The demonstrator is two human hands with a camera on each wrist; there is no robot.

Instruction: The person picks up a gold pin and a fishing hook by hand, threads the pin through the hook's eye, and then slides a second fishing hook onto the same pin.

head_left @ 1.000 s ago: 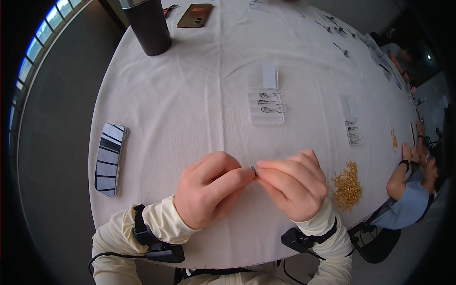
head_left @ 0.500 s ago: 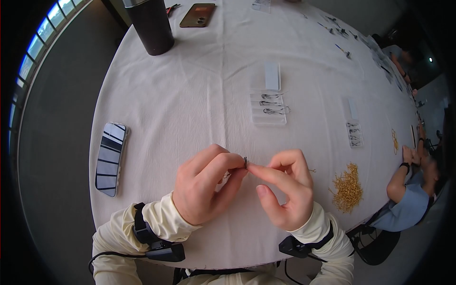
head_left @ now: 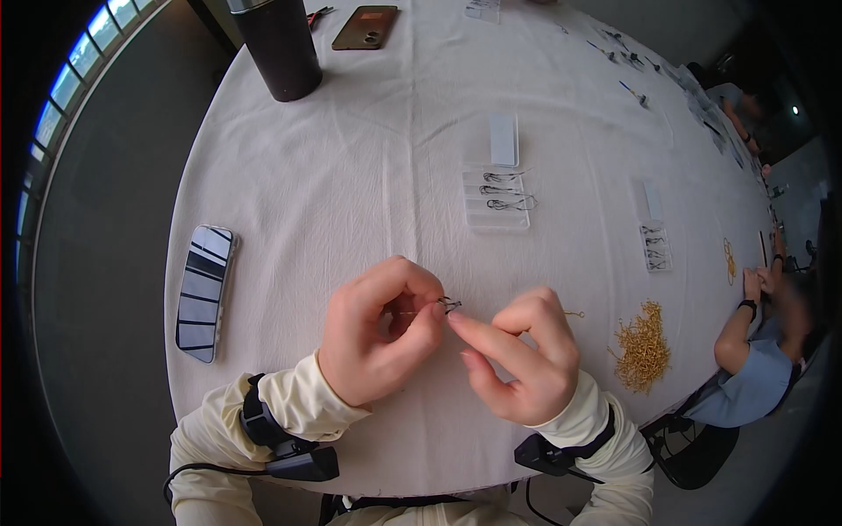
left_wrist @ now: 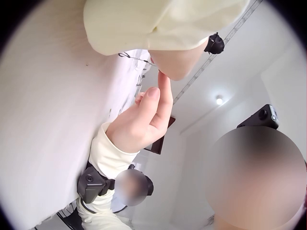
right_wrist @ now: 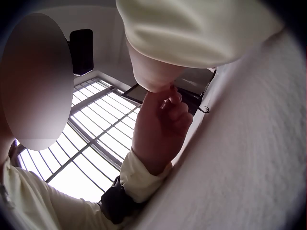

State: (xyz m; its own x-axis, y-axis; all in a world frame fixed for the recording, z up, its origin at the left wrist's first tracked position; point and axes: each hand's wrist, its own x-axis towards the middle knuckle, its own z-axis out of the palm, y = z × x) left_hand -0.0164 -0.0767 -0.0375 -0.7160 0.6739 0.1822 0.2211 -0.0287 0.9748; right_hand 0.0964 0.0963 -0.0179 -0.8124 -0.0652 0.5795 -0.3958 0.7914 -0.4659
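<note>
Between thumb and curled forefinger, the left hand (head_left: 377, 329) pinches a small dark looped wire piece (head_left: 451, 305) above the white cloth. The right hand (head_left: 526, 355) holds its forefinger out with the tip at or very near that piece; its thumb is apart from the forefinger. A thin gold hooked piece (head_left: 574, 314) shows just beyond the right hand's knuckles; whether it is held, I cannot tell. In the left wrist view a looped wire (left_wrist: 128, 56) sticks out beside the left hand (left_wrist: 175, 62).
A gold heap (head_left: 642, 347) lies right of the right hand. Ahead stands a clear compartment box (head_left: 496, 217) with dark wire loops, and a smaller box (head_left: 655, 254) farther right. A phone (head_left: 200, 294) lies left, a dark tumbler (head_left: 279, 53) back left. Another person (head_left: 750, 364) sits at right.
The right thumb and fingers have come away from the pinch at the piece. The left hand has turned and shifted slightly left, showing more of the dark loops.
</note>
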